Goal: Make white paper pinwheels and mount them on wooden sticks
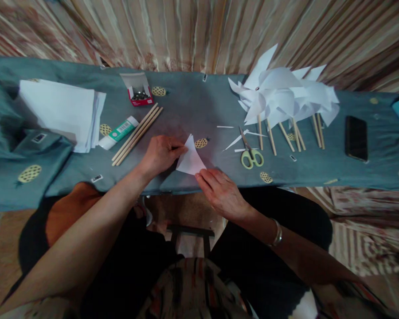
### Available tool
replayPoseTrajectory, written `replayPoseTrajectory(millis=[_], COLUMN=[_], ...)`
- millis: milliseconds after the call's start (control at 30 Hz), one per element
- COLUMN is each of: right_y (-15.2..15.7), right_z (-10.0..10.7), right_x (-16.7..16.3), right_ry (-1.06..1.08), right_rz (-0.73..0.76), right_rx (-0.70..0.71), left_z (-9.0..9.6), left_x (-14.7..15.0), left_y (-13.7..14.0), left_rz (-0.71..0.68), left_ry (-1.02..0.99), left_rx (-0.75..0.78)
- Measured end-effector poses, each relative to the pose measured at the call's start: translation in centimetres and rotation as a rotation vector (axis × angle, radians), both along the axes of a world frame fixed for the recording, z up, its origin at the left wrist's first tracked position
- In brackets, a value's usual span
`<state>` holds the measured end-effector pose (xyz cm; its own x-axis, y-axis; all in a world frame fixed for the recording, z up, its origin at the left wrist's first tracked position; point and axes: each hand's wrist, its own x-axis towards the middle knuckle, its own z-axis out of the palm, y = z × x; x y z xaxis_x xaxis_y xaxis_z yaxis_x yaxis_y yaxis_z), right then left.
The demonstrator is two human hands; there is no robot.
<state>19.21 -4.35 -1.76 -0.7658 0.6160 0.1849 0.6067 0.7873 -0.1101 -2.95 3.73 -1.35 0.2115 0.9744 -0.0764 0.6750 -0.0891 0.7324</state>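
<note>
Here, left hand (162, 153) and right hand (222, 191) with narrow grip on paper (190, 160); tube label (123, 128) illegible.

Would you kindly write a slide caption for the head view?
Left hand and right hand hold white paper, with scissors and pinwheels nearby.

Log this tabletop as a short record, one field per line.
Left hand: pinching the upper part of a white paper piece
Right hand: gripping its lower-right corner
Left of the paper: paper stack, green-and-white tube, three wooden sticks, open red box of small metal pieces
Right of the paper: green-handled scissors, paper strips, white pinwheels, dark phone
Surface: grey-green cloth, pineapple print
</note>
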Motion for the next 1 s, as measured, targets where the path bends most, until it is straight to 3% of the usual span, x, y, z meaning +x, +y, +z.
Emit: replayPoseTrajectory(millis=[267,367,467,633,833,1000], right_y=[-1.5,-1.7,-1.0,2.1,6.3,7.8], right_z=[-0.4,-0.3,0.2,1.4,1.7,1.9], right_x=[3.0,3.5,3.9,3.6,0.8,-0.8], right_ry=[0.053,0.089,0.212,0.527,0.904,1.039], right_rz=[-0.066,-0.084,-0.11,-0.287,-0.48,-0.446], right_rx=[0.186,0.167,0.063,-0.163,-0.563,-0.72], left_z=[-0.6,-0.6,-0.4,0.7,1.8,2.5], left_x=[-0.4,-0.6,-0.6,0.2,2.2,2.7], left_y=[0.5,0.7,0.8,0.1,-0.9,-1.2], left_rz=[0.021,0.056,0.109,0.206,0.115,0.037], left_ry=[-0.053,-0.11,-0.2,-0.45,-0.547,-0.571], left_rx=[-0.01,-0.043,-0.098,-0.214,-0.303,-0.307])
